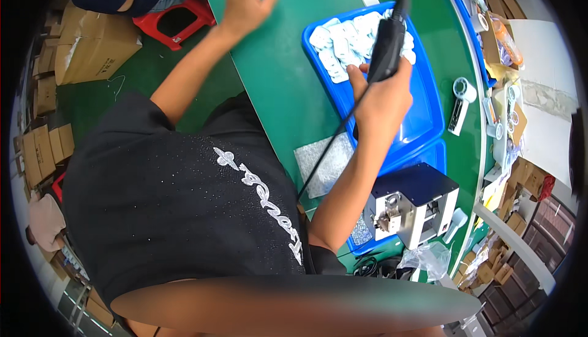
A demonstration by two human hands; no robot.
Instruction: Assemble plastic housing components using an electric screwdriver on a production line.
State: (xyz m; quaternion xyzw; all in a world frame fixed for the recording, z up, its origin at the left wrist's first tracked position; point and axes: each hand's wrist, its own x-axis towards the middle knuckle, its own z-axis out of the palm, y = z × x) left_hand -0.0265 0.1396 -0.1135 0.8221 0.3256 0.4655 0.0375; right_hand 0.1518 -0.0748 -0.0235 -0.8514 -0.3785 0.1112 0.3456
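My right hand (384, 103) is wrapped round a black corded electric screwdriver (386, 49), held above a blue plastic tray (438, 107). The tool's tip end points away from me, and its cord (323, 158) runs back along my forearm. Small white plastic parts (344, 41) lie heaped in the tray's far half; the tool hides some of them. Over the green table (275, 86), to the left of the tray, my left hand (246, 5) is open with its fingers spread and nothing in it. The upper frame edge cuts off its fingertips.
A bubble-wrap sheet (320, 159) lies near the table edge. Nearer right stands a dark-topped machine (416, 184), with a clear plastic bag (430, 260) beside it. A white handheld device (460, 103) lies right of the tray. A red stool (176, 26) and cardboard box (101, 46) stand left.
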